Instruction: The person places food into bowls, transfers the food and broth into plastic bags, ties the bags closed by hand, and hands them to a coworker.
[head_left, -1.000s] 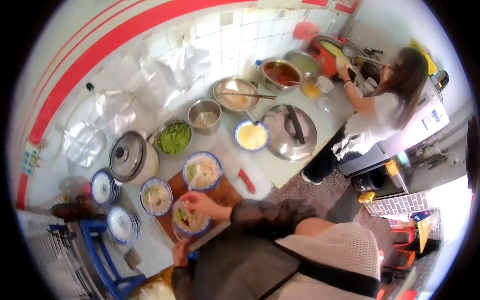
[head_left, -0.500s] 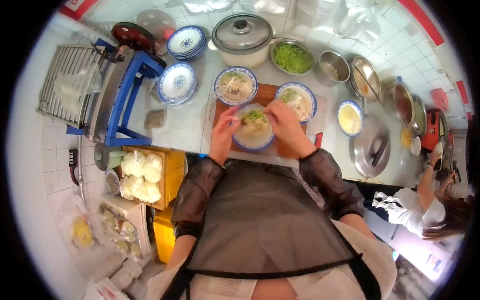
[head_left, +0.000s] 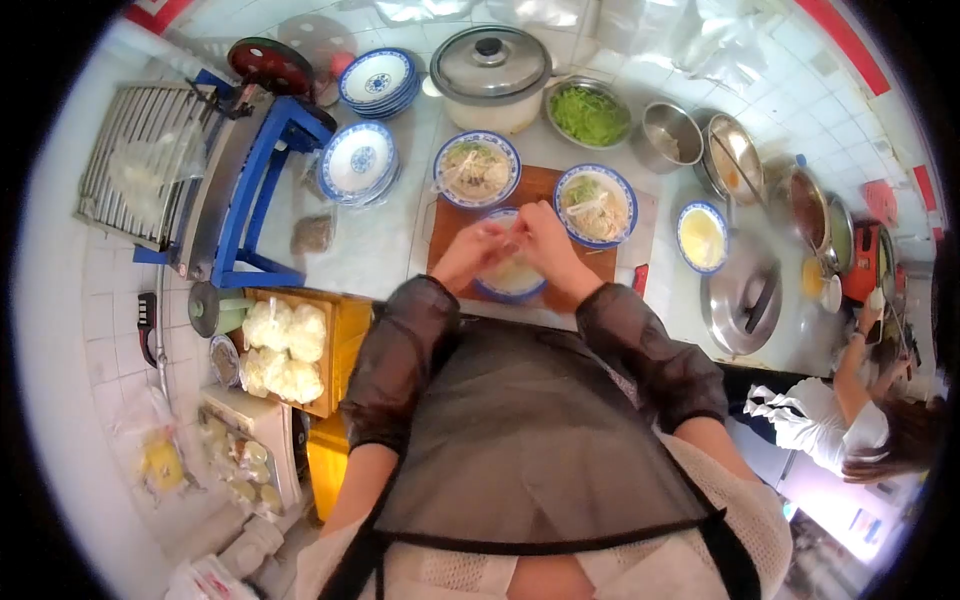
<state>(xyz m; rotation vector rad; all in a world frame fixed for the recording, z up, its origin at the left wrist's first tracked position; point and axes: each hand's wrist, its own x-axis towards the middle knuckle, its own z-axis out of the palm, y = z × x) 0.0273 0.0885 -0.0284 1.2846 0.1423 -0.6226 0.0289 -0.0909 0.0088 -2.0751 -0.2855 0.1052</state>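
My left hand (head_left: 473, 251) and my right hand (head_left: 547, 243) meet over the front blue-rimmed bowl (head_left: 512, 285), fingers pinched close together. What they pinch is too small and blurred to make out. Most of this bowl's inside is hidden under my hands; some pale food shows. Just behind, to the left, is a second bowl (head_left: 477, 170) with pale shreds and greens, a bit of clear plastic at its side. Right of my right hand stands a third bowl (head_left: 597, 206) with similar food. The bowls are on or over a reddish-brown board (head_left: 560, 181).
Behind stand a lidded pot (head_left: 490, 75) and a dish of green leaves (head_left: 588, 113). Stacked plates (head_left: 358, 162) and a blue-framed machine (head_left: 250, 190) are left. A yellow-filled bowl (head_left: 702, 238) and a metal lid (head_left: 742, 300) lie right. Another person (head_left: 830, 415) works far right.
My hands have come from the two sides of the front bowl to meet above its middle. They now cover the greens that showed there before.
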